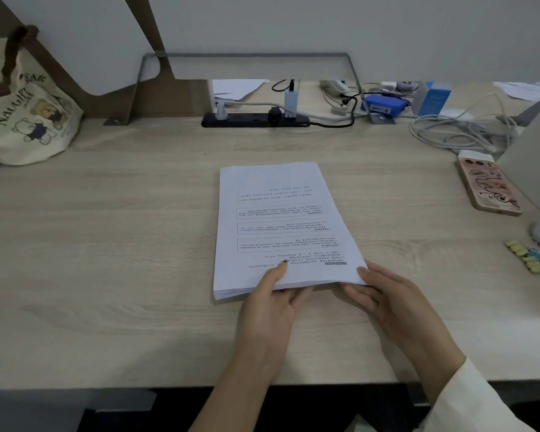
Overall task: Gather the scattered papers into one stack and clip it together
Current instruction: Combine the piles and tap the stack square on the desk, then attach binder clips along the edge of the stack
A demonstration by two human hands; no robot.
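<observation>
Pinching the near edge of the paper stack [281,219] with the left hand [270,310], thumb on top, fingers tucked under. Same grip from the right hand [393,304] at the near right corner. Sitting in the middle of the worktop [122,244], sheets squared, far edge aimed at the power strip [256,120]. Wide open wood to the left, right out to the tote bag [25,113]. Tighter on the right: binder clips [529,257] by the edge, well apart from the stack, phone [488,188] beyond them.

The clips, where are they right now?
In the head view, the yellow and blue clips lie at the right edge of the desk, nearer the person than the phone and right of the paper stack.
</observation>
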